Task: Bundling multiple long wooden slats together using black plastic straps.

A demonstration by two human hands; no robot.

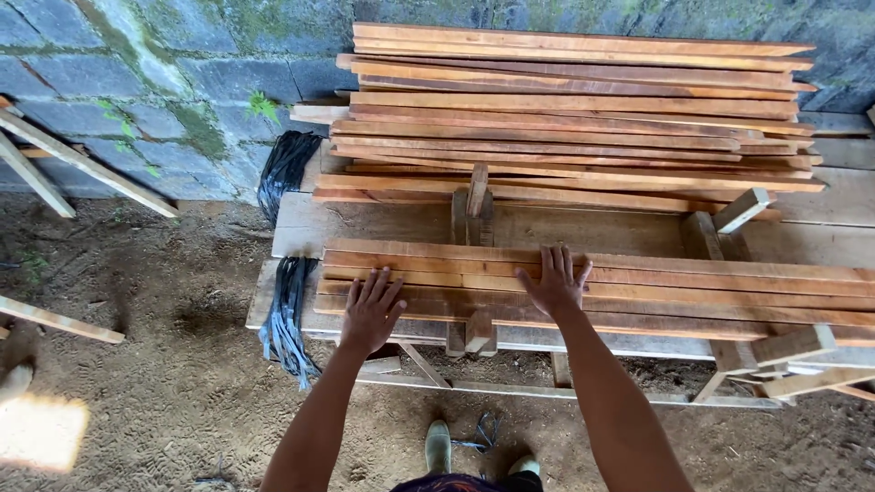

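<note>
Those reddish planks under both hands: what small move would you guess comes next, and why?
Probably curling the fingers over one plank's edge. Both the left hand and the right hand lie flat and open on the near planks, gripping nothing, and the big stack behind lies apart.

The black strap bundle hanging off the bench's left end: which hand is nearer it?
Left. The left hand lies flat on the near planks just right of the black strap bundle; the right hand rests further right along them.

Mossy grey block wall at 11 o'clock; dirt floor below, sunlit patch at 8 o'clock.
</note>
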